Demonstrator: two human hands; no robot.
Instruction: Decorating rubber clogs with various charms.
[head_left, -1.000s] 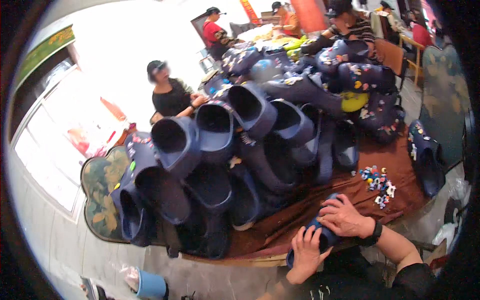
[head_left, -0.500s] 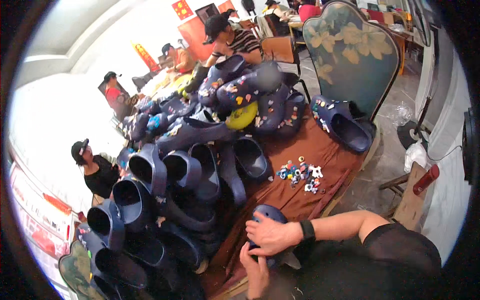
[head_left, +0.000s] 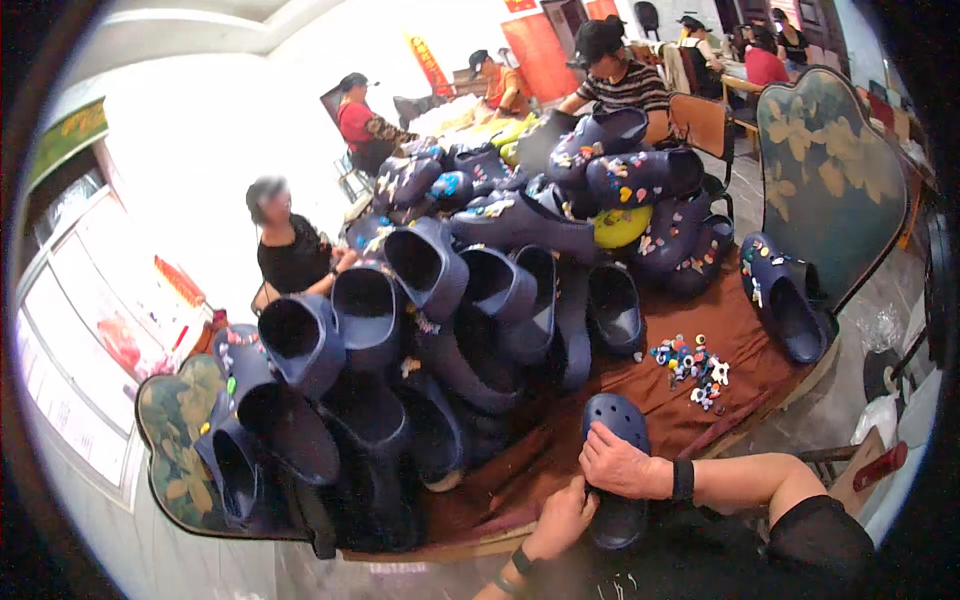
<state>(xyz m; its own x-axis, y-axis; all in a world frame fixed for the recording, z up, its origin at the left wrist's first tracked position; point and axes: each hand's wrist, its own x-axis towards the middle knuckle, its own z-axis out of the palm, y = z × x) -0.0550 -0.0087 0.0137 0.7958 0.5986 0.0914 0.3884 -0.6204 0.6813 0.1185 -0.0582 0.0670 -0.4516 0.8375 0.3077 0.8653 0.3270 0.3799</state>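
Note:
A navy clog (head_left: 612, 408) with round holes in its toe is between my two hands at the near edge of the table, toe pointing away from me. My right hand (head_left: 628, 465) lies across its upper, fingers bent over the left side. Close beside it, my left hand (head_left: 562, 520) grips the clog's left edge with its fingers pressed together. Whether a small charm sits between the fingertips cannot be made out. Just beyond the clog lies a small pile of colourful shoe charms (head_left: 690, 370) on the brown cloth (head_left: 640, 385).
Many navy clogs (head_left: 430, 260) are heaped on the left and far table, several studded with charms. A decorated clog (head_left: 785, 300) stands at the right edge before a floral chair back (head_left: 830, 180). Several people sit around, one in a striped top (head_left: 625, 85).
The view has swung left, so the table and heap appear farther right. Both hands stay on the clog; more of its toe and heel shows now.

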